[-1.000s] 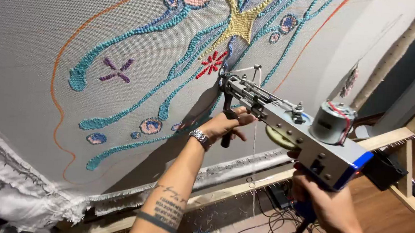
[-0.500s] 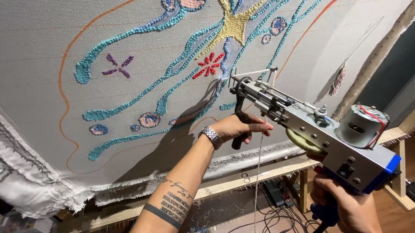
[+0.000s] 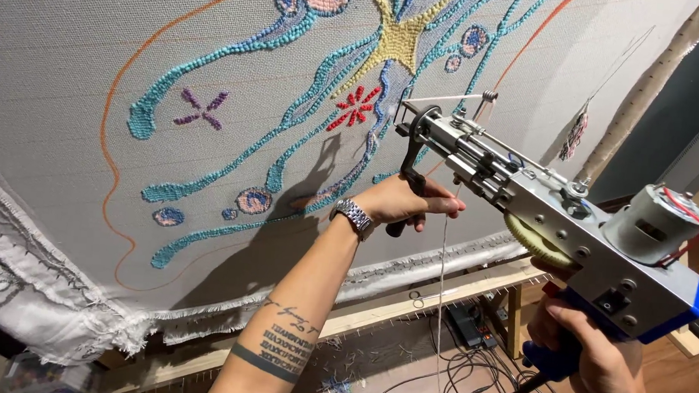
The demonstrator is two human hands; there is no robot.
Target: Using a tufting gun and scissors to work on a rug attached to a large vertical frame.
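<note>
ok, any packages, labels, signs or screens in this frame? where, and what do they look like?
None that can be made out. In view are only the stretched grey cloth with yarn motifs and the tufting gun, held by the left hand and the right hand.

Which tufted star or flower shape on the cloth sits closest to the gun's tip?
The red flower, just left of the tufting gun tip; the yellow star sits higher, the purple one far left.
</note>
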